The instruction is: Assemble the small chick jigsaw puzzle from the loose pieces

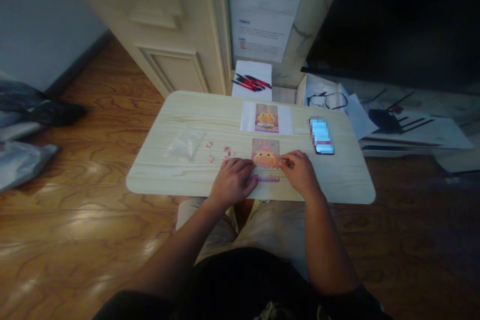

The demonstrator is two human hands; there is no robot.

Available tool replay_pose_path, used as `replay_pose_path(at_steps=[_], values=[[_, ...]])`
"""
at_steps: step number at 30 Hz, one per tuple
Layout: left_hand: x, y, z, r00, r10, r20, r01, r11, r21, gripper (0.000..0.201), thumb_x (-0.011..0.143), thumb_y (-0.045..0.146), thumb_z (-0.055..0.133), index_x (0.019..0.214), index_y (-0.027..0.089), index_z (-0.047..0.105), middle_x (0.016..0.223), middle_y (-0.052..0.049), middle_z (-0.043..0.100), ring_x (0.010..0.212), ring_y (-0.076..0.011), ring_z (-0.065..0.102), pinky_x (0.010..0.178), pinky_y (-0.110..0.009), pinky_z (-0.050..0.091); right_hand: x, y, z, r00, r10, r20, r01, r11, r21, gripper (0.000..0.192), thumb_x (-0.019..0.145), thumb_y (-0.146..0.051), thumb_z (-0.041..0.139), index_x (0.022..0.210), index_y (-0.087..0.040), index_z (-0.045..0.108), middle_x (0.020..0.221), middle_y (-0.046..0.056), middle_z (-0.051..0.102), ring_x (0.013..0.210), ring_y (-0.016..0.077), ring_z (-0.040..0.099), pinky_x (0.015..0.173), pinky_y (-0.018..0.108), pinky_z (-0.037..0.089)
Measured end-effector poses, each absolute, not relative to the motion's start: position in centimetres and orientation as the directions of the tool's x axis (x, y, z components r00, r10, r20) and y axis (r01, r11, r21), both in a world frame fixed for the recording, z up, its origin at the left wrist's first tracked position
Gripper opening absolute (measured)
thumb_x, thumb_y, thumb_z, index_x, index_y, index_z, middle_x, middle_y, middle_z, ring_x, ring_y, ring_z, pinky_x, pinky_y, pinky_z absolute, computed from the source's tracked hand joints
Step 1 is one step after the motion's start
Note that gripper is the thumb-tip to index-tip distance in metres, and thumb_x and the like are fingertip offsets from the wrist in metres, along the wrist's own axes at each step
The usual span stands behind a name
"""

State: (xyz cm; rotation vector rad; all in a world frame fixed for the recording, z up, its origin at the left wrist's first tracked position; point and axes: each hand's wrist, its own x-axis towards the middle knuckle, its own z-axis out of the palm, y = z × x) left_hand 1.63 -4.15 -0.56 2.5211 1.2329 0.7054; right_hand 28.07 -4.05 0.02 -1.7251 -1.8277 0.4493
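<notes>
A partly assembled jigsaw puzzle (265,152) with an orange cartoon figure in a pink hat lies in front of me. A separate purple strip of joined pieces (268,179) lies just below it. My left hand (234,177) rests at the puzzle's lower left, palm down, fingers stretched to its edge and thumb apart near the strip. At the right edge my right hand (299,170) has its fingertips pinched on a small pinkish puzzle piece, mostly hidden. Several loose puzzle pieces (227,150) are scattered left of the puzzle. Above it, a matching printed picture (267,118) lies on white paper.
On the pale wooden table (157,170) are a clear plastic bag (185,145) at left and a phone (321,136) at right. Beyond the far edge, red and black pens (252,82) lie on a white surface, beside a white box (326,95) with glasses.
</notes>
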Motion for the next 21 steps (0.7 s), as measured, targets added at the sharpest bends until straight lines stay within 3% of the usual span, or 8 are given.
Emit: replay_pose_path(at_steps=[21], values=[[1.66,-4.21,-0.78,0.486,0.815,0.315,0.694,-0.579,0.428,0.034,0.097,0.033,0.061,0.129,0.024,0.069,0.133,-0.006,0.071,0.118,-0.0282,0.063,0.103,-0.051,0.046,27.77,-4.75,0.02,0.004,0.976,0.217,0.803,0.126,-0.582,0.016,0.091,-0.023,0.072,0.105,-0.025,0.080,0.104,0.007,0.069,0.100,0.0267,0.061,0.094,0.043,0.052]])
